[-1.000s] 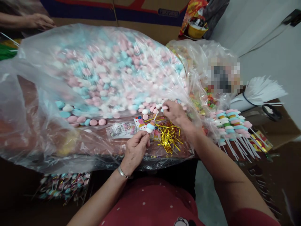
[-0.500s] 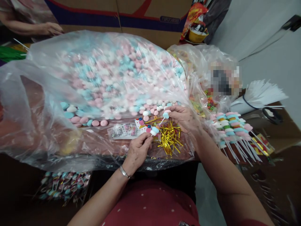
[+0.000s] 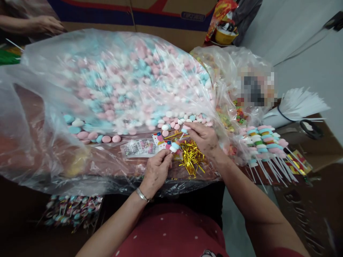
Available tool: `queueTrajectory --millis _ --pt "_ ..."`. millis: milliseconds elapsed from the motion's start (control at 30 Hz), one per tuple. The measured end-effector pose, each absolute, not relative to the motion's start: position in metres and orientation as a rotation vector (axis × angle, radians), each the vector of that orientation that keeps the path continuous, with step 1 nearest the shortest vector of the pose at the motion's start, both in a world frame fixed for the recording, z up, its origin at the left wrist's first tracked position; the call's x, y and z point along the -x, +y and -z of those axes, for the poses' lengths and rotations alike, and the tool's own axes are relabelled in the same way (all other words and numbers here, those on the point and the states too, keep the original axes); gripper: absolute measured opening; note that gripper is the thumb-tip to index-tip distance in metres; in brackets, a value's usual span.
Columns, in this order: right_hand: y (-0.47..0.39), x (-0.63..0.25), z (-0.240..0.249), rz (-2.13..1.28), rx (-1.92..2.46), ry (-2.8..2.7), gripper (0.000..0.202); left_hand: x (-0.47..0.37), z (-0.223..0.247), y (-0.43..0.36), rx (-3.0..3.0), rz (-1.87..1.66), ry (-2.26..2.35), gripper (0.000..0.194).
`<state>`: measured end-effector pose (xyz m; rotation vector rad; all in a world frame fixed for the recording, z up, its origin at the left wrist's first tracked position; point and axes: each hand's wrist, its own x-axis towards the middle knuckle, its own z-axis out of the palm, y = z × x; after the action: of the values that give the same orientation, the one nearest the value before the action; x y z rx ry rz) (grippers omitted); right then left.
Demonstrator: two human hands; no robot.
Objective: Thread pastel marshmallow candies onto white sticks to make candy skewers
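My left hand [image 3: 157, 170] pinches a thin white stick [image 3: 179, 140] with a white and a blue marshmallow [image 3: 174, 146] threaded on its lower part. My right hand [image 3: 203, 136] holds a blue marshmallow [image 3: 184, 131] at the stick's upper tip. Both hands work just in front of a heap of pink, blue and white marshmallows [image 3: 128, 89] lying in a big clear plastic bag [image 3: 40, 117]. A bunch of gold twist ties [image 3: 191, 157] lies under my right wrist, beside small printed bags [image 3: 142, 147].
Finished marshmallow skewers [image 3: 264, 144] are stacked at the right, next to a bundle of white sticks [image 3: 297, 105] and a second bag of coloured sweets [image 3: 230, 89]. Wrapped skewers [image 3: 71, 212] lie low at the left. Another person's hand [image 3: 44, 24] rests at the far left by cardboard boxes [image 3: 150, 18].
My right hand picked a blue marshmallow from the heap and brought it to the tip of the stick. My left hand stayed in place holding the stick.
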<state>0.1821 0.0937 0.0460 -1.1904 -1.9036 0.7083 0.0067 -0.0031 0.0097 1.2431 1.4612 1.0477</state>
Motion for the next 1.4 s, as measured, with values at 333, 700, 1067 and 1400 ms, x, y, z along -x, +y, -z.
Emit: queueTrajectory --millis 333,700,1067,1400 --pt "0.086 -0.181 -0.037 -0.806 1.247 -1.865 0.033 -0.008 -0.013 -0.005 -1.242 -1.074 1.440 0.025" --pt "0.083 -0.180 -0.039 -0.735 1.155 -2.012 0.035 -0.006 -0.015 -0.006 -1.279 -1.077 1.422 0.024" --pt "0.073 -0.180 -0.050 -0.525 1.254 -2.159 0.040 -0.005 -0.010 -0.007 -1.211 -1.113 1.411 0.028" --pt "0.122 -0.179 -0.068 -0.504 1.547 -2.518 0.019 -0.005 -0.003 -0.009 -0.960 -1.261 1.347 0.031"
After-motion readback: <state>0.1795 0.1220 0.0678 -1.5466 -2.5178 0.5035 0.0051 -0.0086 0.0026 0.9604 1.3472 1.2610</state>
